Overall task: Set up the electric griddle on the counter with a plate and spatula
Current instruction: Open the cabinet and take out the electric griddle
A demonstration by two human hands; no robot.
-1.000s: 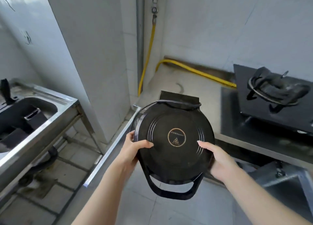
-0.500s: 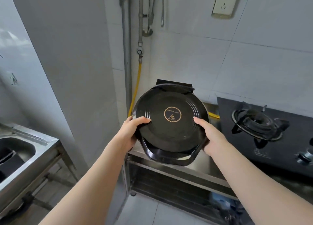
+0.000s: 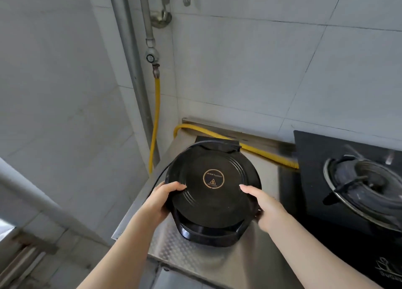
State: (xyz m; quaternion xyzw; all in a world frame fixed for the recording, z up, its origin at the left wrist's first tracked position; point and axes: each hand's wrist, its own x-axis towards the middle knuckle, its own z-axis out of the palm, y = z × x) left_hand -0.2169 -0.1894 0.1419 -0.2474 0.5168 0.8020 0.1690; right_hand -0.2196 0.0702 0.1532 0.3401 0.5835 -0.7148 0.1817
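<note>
The black electric griddle (image 3: 213, 193) sits at frame centre, low over or just on the steel counter (image 3: 191, 254); I cannot tell which. Its handle points toward the lower edge of the frame. The left hand (image 3: 162, 199) and right hand (image 3: 264, 206) each keep a closed grip on opposite rims, equally near. Gas stove (image 3: 352, 179) lies just right.

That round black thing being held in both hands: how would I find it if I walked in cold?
Start at the steel counter in the corner, left of the black gas stove. The electric griddle sits over it, gripped by the left hand and right hand. It is the only round, ridged black disc with a gold ring at its centre, a yellow hose behind it.
</note>
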